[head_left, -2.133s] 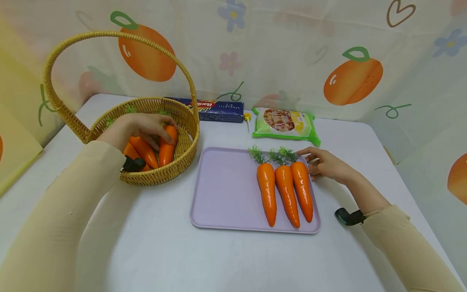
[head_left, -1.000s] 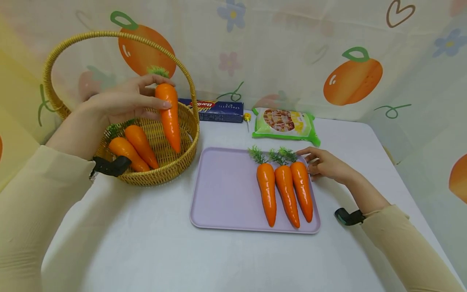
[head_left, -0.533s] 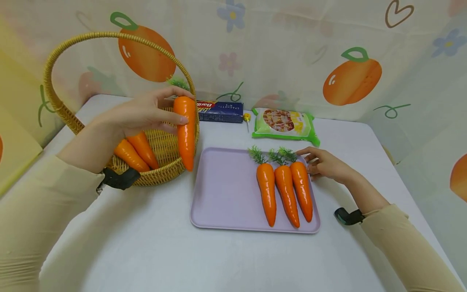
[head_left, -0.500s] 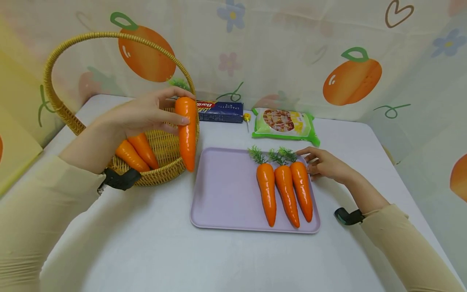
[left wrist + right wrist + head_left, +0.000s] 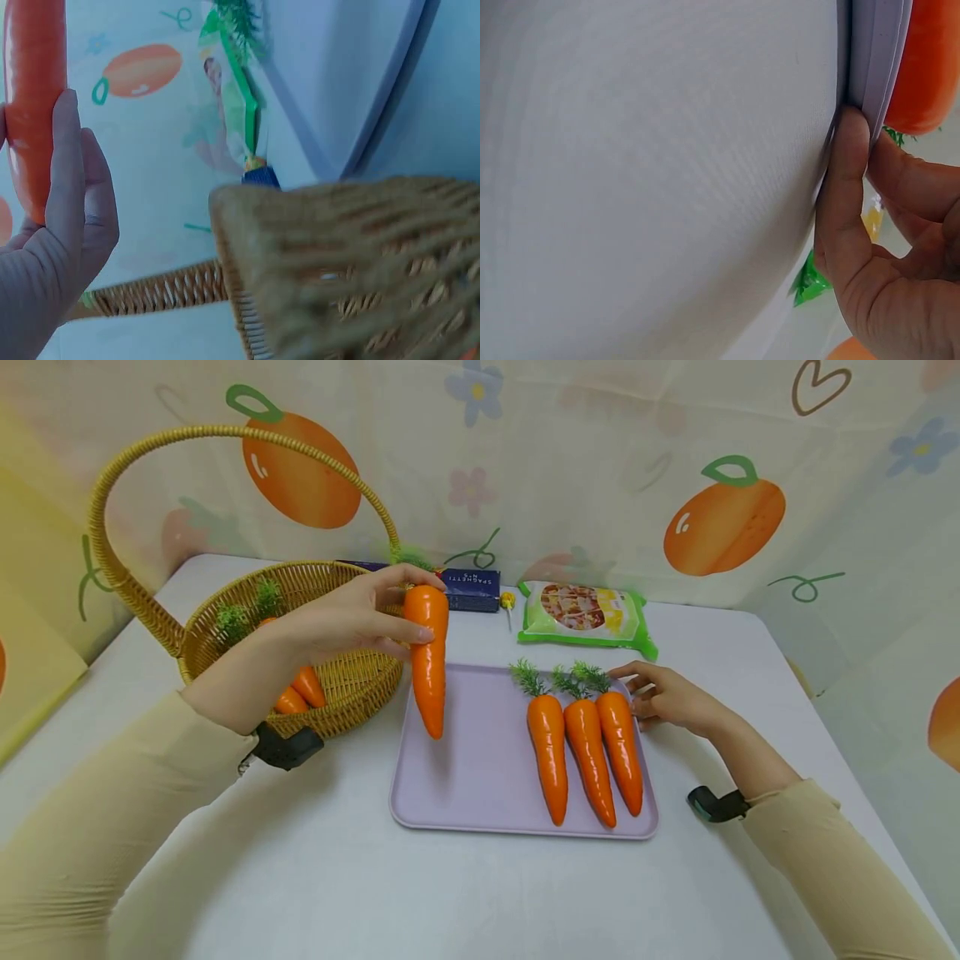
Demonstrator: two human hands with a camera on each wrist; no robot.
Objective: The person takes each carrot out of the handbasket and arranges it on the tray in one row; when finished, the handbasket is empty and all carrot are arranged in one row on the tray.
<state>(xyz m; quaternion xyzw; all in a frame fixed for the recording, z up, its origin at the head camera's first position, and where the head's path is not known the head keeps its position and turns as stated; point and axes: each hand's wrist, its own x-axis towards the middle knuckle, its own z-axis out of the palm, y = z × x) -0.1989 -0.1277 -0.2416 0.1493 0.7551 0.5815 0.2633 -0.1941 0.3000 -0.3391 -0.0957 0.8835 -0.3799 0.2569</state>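
My left hand (image 5: 345, 622) holds an orange carrot (image 5: 429, 668) with a green leafy top between thumb and fingers, tip downward, above the left part of a lilac tray (image 5: 472, 777). In the left wrist view the held carrot (image 5: 34, 105) shows at the left edge. Three carrots (image 5: 550, 760) lie side by side on the tray's right half, tops pointing away. My right hand (image 5: 671, 697) grips the tray's far right corner; the right wrist view has thumb and fingers at its rim (image 5: 874, 67). Two more carrots (image 5: 307, 685) lie in the wicker basket (image 5: 375, 702), partly hidden by my left arm.
The basket's tall handle (image 5: 187, 433) arches at the left. Behind the tray are a blue spaghetti box (image 5: 471, 589), a small yellow-headed stick (image 5: 508, 602) and a green-and-white packet (image 5: 585, 614). A printed cloth (image 5: 570, 468) hangs behind the white table (image 5: 487, 893).
My left hand has taken a carrot out of the basket, lifted it, then carried it right and lower over the tray. The right hand and the tray have stayed put.
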